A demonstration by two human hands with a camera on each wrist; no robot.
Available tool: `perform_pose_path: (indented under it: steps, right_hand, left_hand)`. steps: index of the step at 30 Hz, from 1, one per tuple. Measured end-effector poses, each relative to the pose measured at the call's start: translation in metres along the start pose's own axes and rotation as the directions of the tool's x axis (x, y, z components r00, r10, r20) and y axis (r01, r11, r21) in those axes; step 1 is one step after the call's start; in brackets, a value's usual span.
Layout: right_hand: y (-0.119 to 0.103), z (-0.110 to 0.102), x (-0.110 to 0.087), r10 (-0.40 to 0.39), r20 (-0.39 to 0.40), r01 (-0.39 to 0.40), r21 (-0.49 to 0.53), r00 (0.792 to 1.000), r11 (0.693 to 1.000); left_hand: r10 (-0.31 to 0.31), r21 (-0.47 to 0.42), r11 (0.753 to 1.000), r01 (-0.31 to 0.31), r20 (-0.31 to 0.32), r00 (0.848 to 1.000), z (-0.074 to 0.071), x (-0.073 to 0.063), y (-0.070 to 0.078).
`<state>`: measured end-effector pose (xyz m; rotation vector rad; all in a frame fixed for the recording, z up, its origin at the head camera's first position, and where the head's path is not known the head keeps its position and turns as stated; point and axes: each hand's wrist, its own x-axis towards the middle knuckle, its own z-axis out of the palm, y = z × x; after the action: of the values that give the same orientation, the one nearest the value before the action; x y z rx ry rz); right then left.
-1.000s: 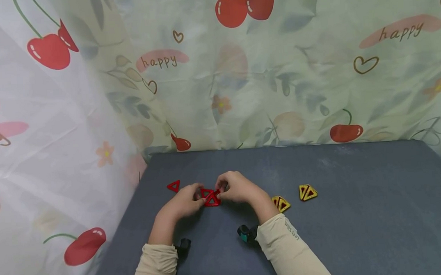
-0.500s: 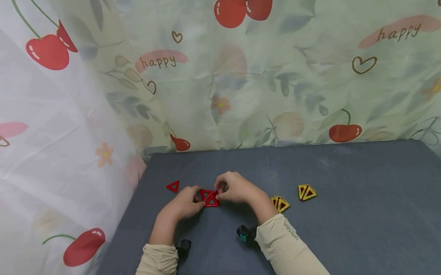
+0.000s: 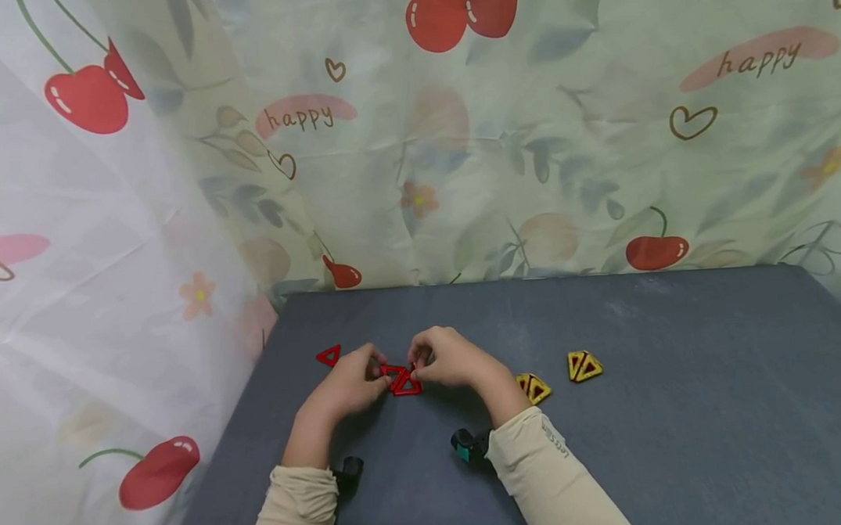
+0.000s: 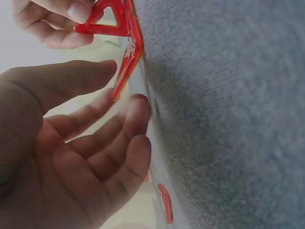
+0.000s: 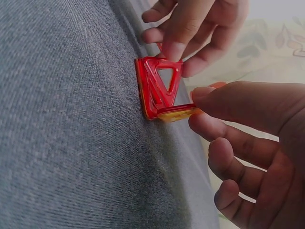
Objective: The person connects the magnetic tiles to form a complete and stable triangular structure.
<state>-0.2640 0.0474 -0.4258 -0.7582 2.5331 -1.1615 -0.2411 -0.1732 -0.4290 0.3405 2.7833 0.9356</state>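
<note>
Red triangular magnetic tiles (image 3: 407, 385) stand joined edge to edge on the dark table, between the two hands. My left hand (image 3: 348, 383) pinches the left tile (image 4: 127, 71) by its outer corner, between thumb and fingers; this tile tilts up from the table. On the other side my right hand (image 3: 456, 359) pinches another raised tile (image 5: 177, 112) at its corner, between thumb and index finger. The bottom tile (image 5: 146, 90) of the joined group lies against the table surface. The other fingers of both hands are loosely bent and hold nothing.
A loose red triangle tile (image 3: 329, 356) lies just beyond the left hand. A pair of yellow triangle tiles (image 3: 534, 387) lies beside the right forearm, with another yellow pair (image 3: 584, 366) farther right. A patterned curtain (image 3: 501, 173) hangs behind the table (image 3: 680, 408).
The left fingers have risen slightly and the left red tile now tilts more steeply. The near red tile has shifted a little to the right. My right hand has stayed almost still.
</note>
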Motion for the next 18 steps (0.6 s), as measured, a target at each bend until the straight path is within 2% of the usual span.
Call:
perform_pose_path:
  steps: [8,18]
  right_hand:
    - [0.0004,0.0003,0.0006,-0.01,0.004,0.01,0.004,1.0,1.0]
    - [0.0015,-0.0001,0.0007,-0.034,0.026,0.033,0.026,0.999,0.999]
  left_hand:
    - [0.068,-0.055,0.996,-0.069,-0.02,0.997,-0.0025,-0.0013,0.0031]
    - [0.153,-0.11,0.983,-0.149,0.036,0.988,-0.0039,-0.0028,0.0065]
